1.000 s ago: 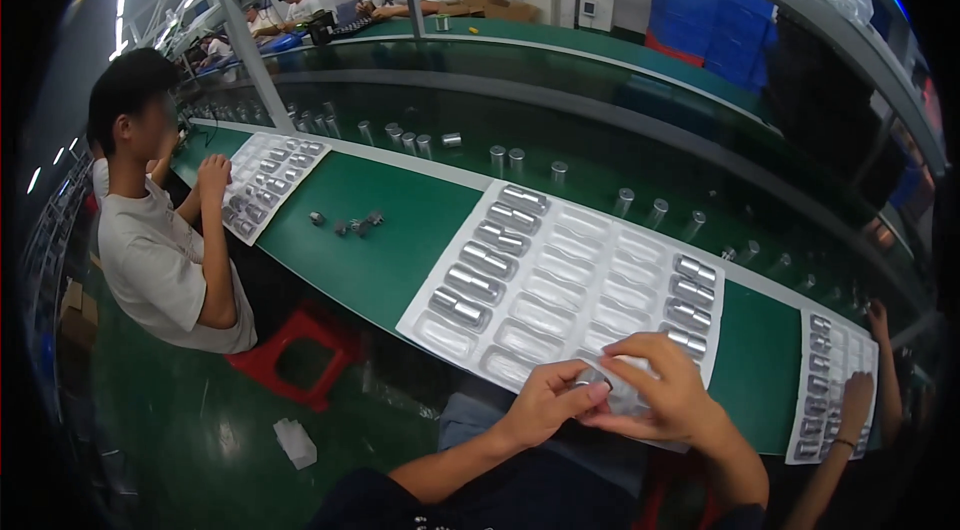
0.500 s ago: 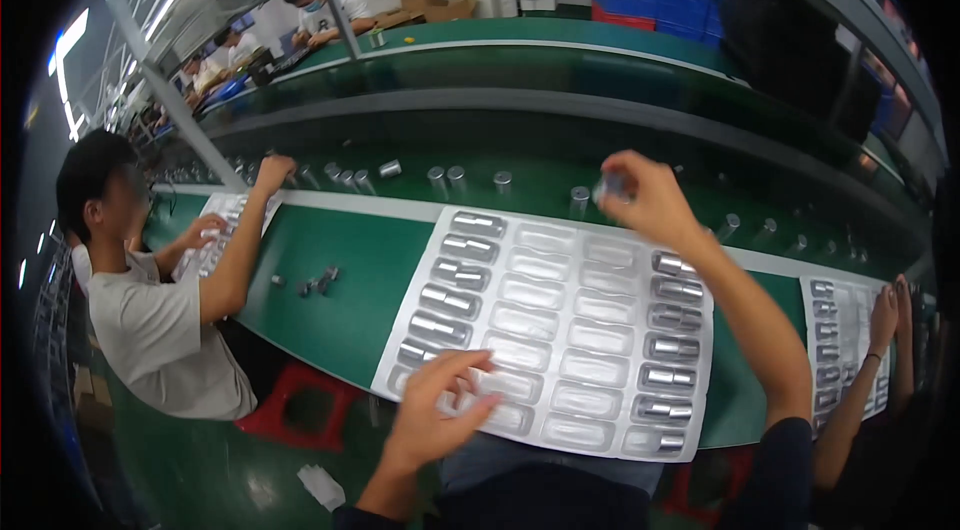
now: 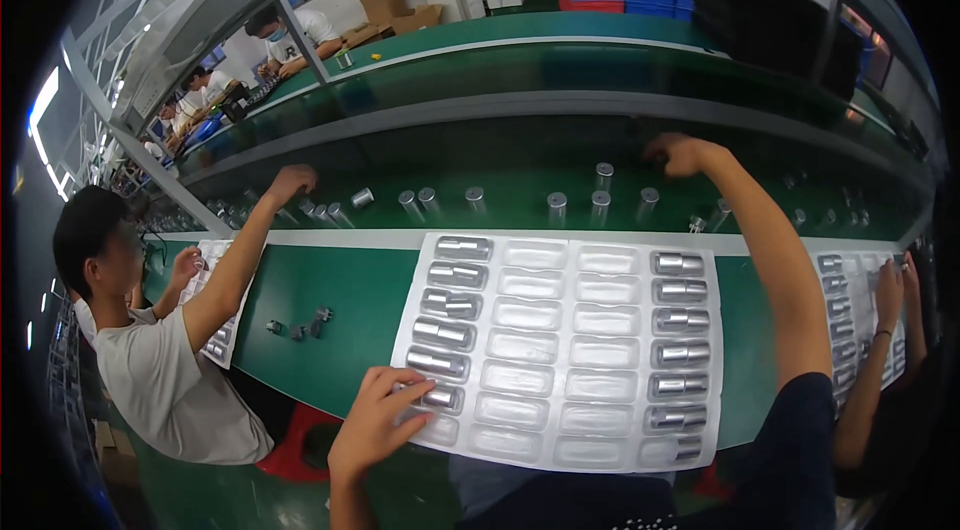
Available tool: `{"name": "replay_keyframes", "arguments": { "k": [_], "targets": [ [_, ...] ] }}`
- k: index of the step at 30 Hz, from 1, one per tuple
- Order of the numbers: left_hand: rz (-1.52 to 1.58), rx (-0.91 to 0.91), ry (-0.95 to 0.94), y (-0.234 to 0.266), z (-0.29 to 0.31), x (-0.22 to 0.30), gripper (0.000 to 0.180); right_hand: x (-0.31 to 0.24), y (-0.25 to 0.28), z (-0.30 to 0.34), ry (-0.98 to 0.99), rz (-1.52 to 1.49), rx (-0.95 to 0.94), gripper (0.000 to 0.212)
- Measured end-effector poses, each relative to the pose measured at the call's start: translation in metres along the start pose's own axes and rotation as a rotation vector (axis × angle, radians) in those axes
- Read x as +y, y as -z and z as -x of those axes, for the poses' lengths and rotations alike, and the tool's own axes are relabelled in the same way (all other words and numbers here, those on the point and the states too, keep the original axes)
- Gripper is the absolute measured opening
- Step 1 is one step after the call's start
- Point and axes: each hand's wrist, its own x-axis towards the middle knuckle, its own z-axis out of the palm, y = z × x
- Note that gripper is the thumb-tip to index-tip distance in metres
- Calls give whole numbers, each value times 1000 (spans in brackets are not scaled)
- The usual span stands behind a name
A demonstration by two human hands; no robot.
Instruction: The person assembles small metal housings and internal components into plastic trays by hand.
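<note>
A white plastic tray with rows of oblong pockets lies before me. Silver metal cylinders fill its outer columns, such as this metal cylinder on the right; both middle columns hold none. My left hand is at the tray's lower left edge, thumb and fingers apart beside a silver cylinder in its pocket. Stretched far forward over the dark green belt, my right hand has bent, blurred fingers; whether they hold anything is unclear. Several upright cylinders stand on the belt nearby, including one silver-topped cylinder.
A co-worker at the left reaches over the belt from another tray. Small dark parts lie on the green table between us. Another person's hands work at a tray on the right. A metal frame bar crosses beyond the belt.
My right hand has moved up and farther over the belt from beyond the tray, where it held a cylinder. My left hand has shifted left to the tray's edge. More upright cylinders show on the belt.
</note>
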Motion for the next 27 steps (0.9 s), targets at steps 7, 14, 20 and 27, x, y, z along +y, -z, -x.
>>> {"name": "replay_keyframes", "arguments": {
  "k": [7,14,20,27],
  "targets": [
    [136,-102,-35,8,-7,-31,38,-57,13,36,-196,-407,475,32],
    [618,232,94,-6,5,-33,28,-127,-18,128,202,-2116,525,42],
    [1958,324,268,-49,-24,46,34,-218,-54,187,4,-2207,292,28],
    [2193,123,398,-89,-71,110,35,-261,-66,205,72,-1872,118,37]
  ]
}}
